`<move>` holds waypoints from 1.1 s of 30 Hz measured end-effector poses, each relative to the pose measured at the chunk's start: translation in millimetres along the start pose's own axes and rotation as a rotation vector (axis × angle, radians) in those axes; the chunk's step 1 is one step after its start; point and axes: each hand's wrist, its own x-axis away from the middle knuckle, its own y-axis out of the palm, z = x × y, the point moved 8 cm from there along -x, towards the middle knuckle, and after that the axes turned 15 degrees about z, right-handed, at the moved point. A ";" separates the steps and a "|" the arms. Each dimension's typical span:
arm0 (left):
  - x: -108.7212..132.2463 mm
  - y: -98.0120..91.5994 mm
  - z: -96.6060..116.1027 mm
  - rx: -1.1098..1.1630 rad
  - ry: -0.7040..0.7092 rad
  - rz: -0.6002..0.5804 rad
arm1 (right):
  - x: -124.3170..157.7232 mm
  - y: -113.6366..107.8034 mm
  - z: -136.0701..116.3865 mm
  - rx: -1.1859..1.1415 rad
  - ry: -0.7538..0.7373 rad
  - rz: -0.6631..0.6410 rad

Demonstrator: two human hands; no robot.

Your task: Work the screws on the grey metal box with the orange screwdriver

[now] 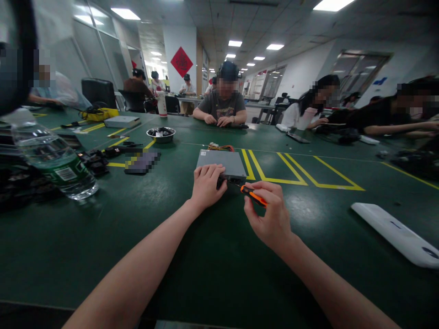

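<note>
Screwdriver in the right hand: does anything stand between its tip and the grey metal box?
Nothing visible does. The right hand holds the screwdriver with its tip right at the near face of the grey metal box. The left hand grips that near edge just left of the tip, beside its path, not across it.

The left hand [206, 185] covered the near left corner of the grey metal box [221, 163]. The tip of the screwdriver [253, 195], at the box's near edge, was too small to make out, and its handle lay half buried in the right hand [270, 219]. Left of the box, a flat object [142, 162] was pixelated. Far right of it, a white device [394, 233] ran off the picture's edge.
</note>
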 end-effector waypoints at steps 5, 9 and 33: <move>-1.0 -0.8 0.7 0.002 -0.002 -0.002 | 3.0 4.0 3.7 0.037 0.010 -0.063; -1.0 -0.8 0.1 -0.001 -0.004 0.006 | 8.8 8.1 1.0 -0.046 0.008 -0.094; -0.7 0.4 -1.1 -0.010 -0.021 -0.004 | 21.8 4.4 -0.6 -0.102 -0.069 -0.100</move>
